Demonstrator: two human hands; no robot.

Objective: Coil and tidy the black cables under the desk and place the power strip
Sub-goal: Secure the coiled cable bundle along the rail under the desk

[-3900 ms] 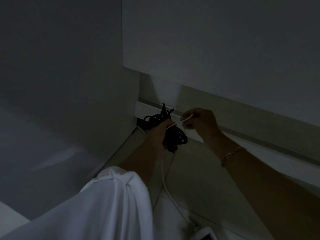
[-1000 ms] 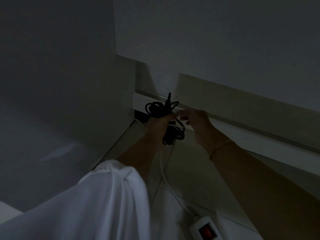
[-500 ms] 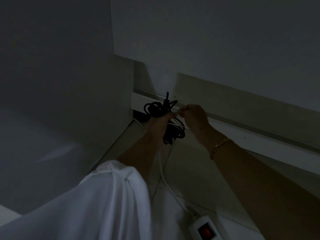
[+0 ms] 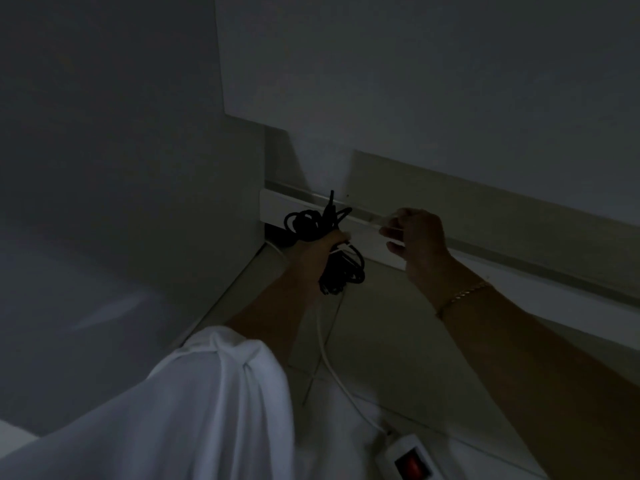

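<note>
Head view — a dim corner under the desk. Just left of centre, left hand (image 4: 317, 252) clenched round a bundle of black cables (image 4: 341, 271), with some loops sticking out above the fist toward the white trunking (image 4: 277, 206) along the wall and more loops hanging below. Across the bundle, right beside the knuckles, a pale tie (image 4: 341, 249). A little to the right and apart from the bundle, right hand (image 4: 420, 237) with fingers curled, pinching a thin pale strip (image 4: 379, 220) — too dim to tell what sort. On that wrist, a gold bracelet (image 4: 462, 296). At the bottom edge, right of centre, power strip (image 4: 407, 460) lying on the tiled floor (image 4: 381, 323), white, red switch facing up, partly cut off by the frame. From its upper end, white cord (image 4: 329, 368) running up across the floor toward the left hand, far end hidden behind the bundle. Filling the lower left, a white sleeve (image 4: 207, 393).
</note>
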